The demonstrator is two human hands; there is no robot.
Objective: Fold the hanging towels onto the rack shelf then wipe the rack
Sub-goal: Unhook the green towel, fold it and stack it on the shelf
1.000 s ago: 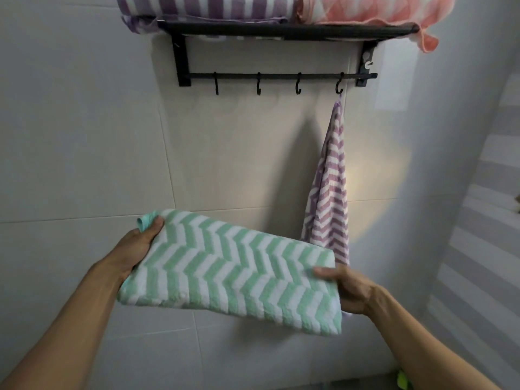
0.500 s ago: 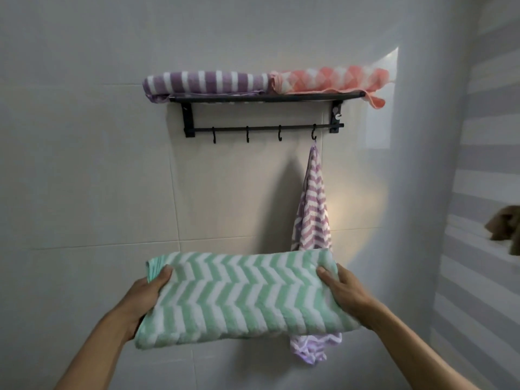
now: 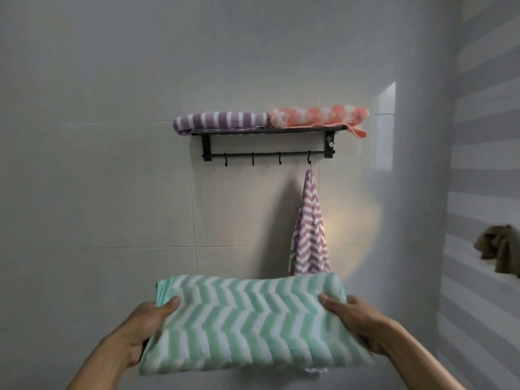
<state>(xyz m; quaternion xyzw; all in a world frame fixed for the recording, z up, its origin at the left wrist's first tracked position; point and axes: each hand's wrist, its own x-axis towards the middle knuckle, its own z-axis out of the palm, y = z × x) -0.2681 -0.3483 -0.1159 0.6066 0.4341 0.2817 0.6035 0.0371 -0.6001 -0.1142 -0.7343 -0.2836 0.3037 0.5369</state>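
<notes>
A folded green and white zigzag towel (image 3: 250,322) lies flat across both my hands at chest height. My left hand (image 3: 140,330) grips its left end, thumb on top. My right hand (image 3: 357,322) grips its right end the same way. Higher on the tiled wall is the black rack (image 3: 267,131). Its shelf carries a folded purple striped towel (image 3: 219,122) on the left and a folded pink checked towel (image 3: 318,117) on the right. A purple zigzag towel (image 3: 309,229) hangs from the rightmost hook, its lower part hidden behind the green towel.
Three bare hooks (image 3: 253,161) hang on the rack's lower bar. A brown cloth (image 3: 501,249) sits on a ledge of the striped side wall at right. The pink towel's corner droops over the shelf's right end.
The view has pulled back and tilted up, so the rack sits lower and smaller in frame. The green towel has levelled out in my hands, with the grip unchanged.
</notes>
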